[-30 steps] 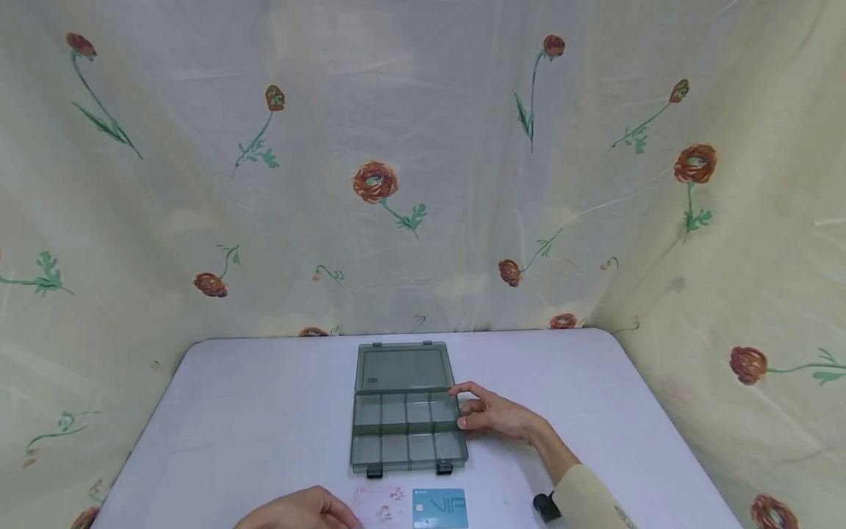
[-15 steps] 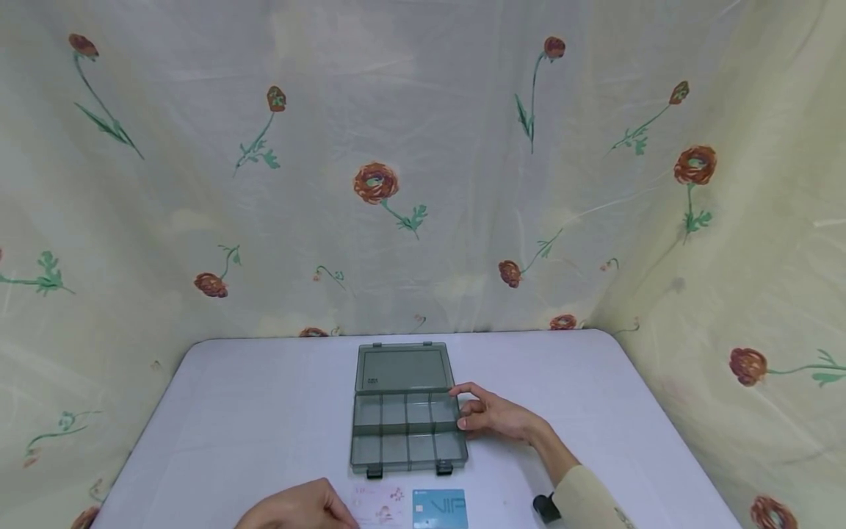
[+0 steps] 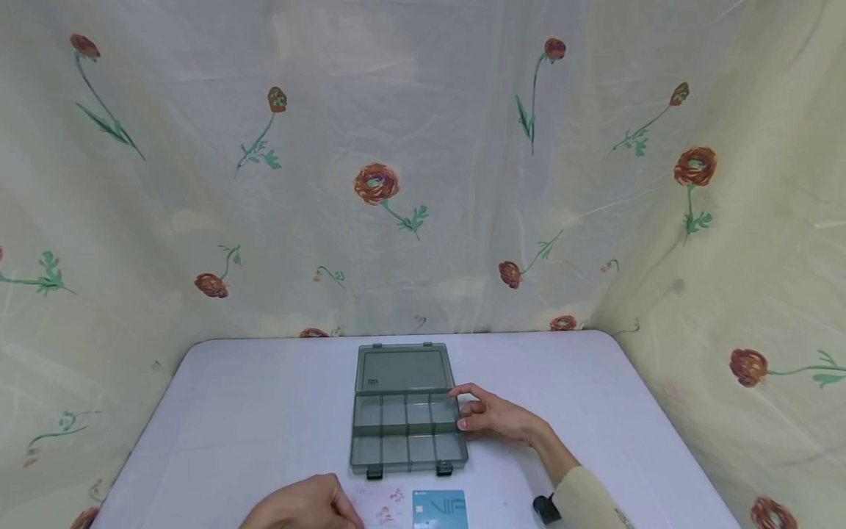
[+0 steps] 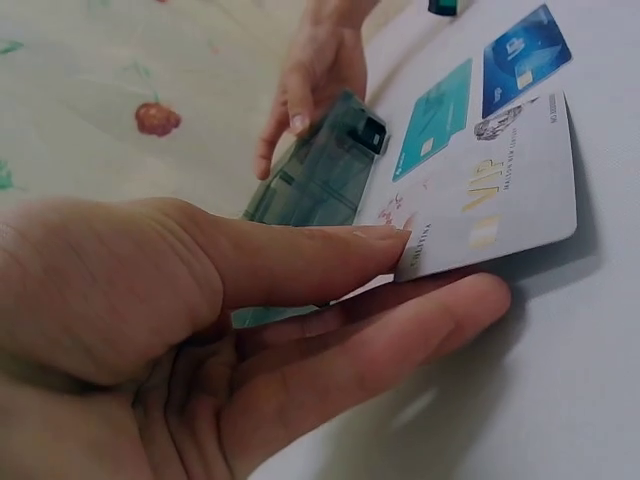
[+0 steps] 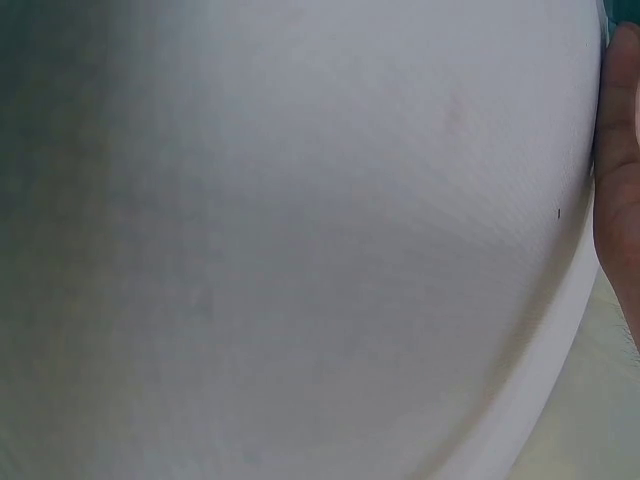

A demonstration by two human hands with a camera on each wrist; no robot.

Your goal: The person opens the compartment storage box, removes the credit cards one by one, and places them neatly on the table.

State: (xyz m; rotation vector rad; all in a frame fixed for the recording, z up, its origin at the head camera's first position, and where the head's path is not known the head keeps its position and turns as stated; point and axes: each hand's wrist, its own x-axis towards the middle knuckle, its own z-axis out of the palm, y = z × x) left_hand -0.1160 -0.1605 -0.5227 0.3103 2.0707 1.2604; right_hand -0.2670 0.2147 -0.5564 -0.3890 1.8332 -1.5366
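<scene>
My left hand [image 3: 300,503] pinches a white card [image 4: 510,190] with gold VIP lettering at one edge, thumb above and fingers beneath. That card slants just over the tabletop in the left wrist view. Partly behind it lies a pink floral card [image 3: 380,505]. A teal VIP card [image 3: 439,508] lies to the right of the floral one. Farther back is a grey-green divided plastic box [image 3: 407,448], its lid [image 3: 403,369] laid back flat and its compartments bare. My right hand [image 3: 499,416] rests against the box's right side, thumb and index fingertips at the rim.
A dark blue card [image 4: 525,60] lies beyond the teal card in the left wrist view. Near the right sleeve sits a small black object [image 3: 546,507]. The white-covered table [image 3: 264,411] meets a floral curtain [image 3: 463,220] behind and at the sides.
The left hand shifts slightly beside the floral card, its knuckles rising a little and moving right. The right hand and the box stay in place.
</scene>
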